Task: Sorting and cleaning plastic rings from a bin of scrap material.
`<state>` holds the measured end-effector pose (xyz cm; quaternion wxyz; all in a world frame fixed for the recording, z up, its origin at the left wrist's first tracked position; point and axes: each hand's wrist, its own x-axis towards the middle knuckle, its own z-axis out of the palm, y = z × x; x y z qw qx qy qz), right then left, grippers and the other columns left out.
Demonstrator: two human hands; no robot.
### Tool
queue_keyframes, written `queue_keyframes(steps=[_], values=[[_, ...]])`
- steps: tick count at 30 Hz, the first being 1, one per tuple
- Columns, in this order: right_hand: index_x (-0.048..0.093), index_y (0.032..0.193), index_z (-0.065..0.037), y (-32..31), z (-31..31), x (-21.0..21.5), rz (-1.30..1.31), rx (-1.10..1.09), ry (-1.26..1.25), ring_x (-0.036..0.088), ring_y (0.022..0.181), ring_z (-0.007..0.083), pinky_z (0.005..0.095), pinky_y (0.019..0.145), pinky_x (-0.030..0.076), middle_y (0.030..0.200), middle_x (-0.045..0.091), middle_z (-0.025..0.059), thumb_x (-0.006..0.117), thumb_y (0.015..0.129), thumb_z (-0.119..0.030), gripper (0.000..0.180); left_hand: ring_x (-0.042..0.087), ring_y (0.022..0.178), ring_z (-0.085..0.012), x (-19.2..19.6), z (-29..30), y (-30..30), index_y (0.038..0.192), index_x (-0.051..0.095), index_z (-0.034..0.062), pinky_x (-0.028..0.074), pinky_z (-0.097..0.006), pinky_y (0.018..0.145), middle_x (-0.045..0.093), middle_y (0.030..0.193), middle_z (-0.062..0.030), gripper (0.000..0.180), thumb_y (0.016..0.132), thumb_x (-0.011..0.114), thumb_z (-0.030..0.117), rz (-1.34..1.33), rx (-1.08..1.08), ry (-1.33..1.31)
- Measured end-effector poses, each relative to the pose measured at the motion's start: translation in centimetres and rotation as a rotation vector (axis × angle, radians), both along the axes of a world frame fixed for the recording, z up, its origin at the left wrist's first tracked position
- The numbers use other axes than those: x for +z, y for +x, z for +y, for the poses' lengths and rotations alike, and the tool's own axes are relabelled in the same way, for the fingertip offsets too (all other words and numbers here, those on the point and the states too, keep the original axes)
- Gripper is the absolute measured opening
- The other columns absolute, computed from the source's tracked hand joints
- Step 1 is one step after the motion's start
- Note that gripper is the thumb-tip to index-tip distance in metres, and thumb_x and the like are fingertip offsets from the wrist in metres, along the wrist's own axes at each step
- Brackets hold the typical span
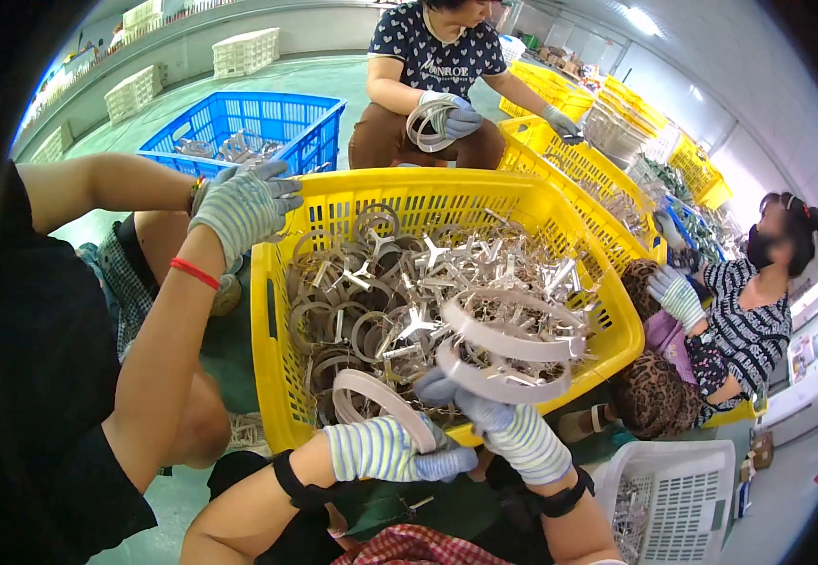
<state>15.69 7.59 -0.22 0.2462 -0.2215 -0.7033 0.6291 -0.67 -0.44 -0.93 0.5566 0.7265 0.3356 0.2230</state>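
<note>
Both my hands wear striped knit gloves and are low over the near edge of a yellow plastic basket (267,377). My left hand (385,450) is closed around light-grey rings (352,384), which stand up from the fingers. In my right hand (514,428) are more flat rings (503,384), fanned out over the basket and slightly blurred; its fingers are partly hidden by them. Tangled metal parts (484,273), some three-armed, fill the basket. Grey rings (371,334) lie among them on the left side.
At left, a person's gloved hands (244,207) rest at the basket's corner. Across, another person's gloved hand (451,118) holds rings. A third person's gloved hand (677,299) is at right. Around stand a blue crate (310,127), a yellow basket (607,207) and a white basket (701,461).
</note>
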Motion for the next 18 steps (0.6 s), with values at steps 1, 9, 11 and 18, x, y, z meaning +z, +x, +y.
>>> queue_keyframes(steps=[1, 9, 11, 18], values=[[0.056, 0.122, -0.002, -0.6, -0.3, -0.6, 0.051, 0.085, -0.046, 0.061, 0.094, 0.0192, 0.0316, 0.081, 0.048, 0.104, 0.065, 0.0109, 0.059, 0.086, -0.049, 0.060, 0.063, 0.083, -0.0259, -0.4, -0.2, 0.3, 0.094, 0.065, 0.0025, 0.049, -0.034, 0.079, 0.067, 0.084, -0.0110, 0.032, 0.095, 0.050, 0.030, 0.000, -0.005, -0.001], [0.053, 0.128, -0.007, 1.5, -3.8, 3.5, -0.198, 0.158, -0.421, 0.055, 0.108, 0.0154, 0.0313, 0.094, 0.044, 0.119, 0.059, 0.0057, 0.067, 0.085, -0.028, 0.050, 0.059, 0.103, -0.0250, -1.0, -3.3, 1.9, 0.111, 0.062, 0.0067, 0.047, -0.035, 0.090, 0.063, 0.104, -0.0144, 0.026, 0.092, 0.053, 0.022, 0.218, -0.019, 0.638], [0.053, 0.127, -0.008, 2.9, -3.2, 0.8, -0.132, 0.131, -0.566, 0.055, 0.106, 0.0149, 0.0307, 0.093, 0.044, 0.117, 0.060, 0.0048, 0.068, 0.084, -0.029, 0.050, 0.058, 0.103, -0.0259, 0.3, -2.1, 3.0, 0.115, 0.059, 0.0064, 0.047, -0.035, 0.093, 0.063, 0.106, -0.0139, 0.031, 0.090, 0.057, 0.024, 0.085, 0.165, 0.497], [0.057, 0.120, -0.007, 2.1, -4.4, 2.5, -0.075, 0.037, -0.651, 0.056, 0.100, 0.0122, 0.0283, 0.088, 0.046, 0.109, 0.062, 0.0023, 0.068, 0.082, -0.031, 0.046, 0.056, 0.109, -0.0293, -1.0, -1.9, 2.6, 0.117, 0.058, 0.0055, 0.044, -0.038, 0.097, 0.057, 0.120, -0.0147, 0.037, 0.086, 0.062, 0.026, -0.037, 0.077, 0.141]])
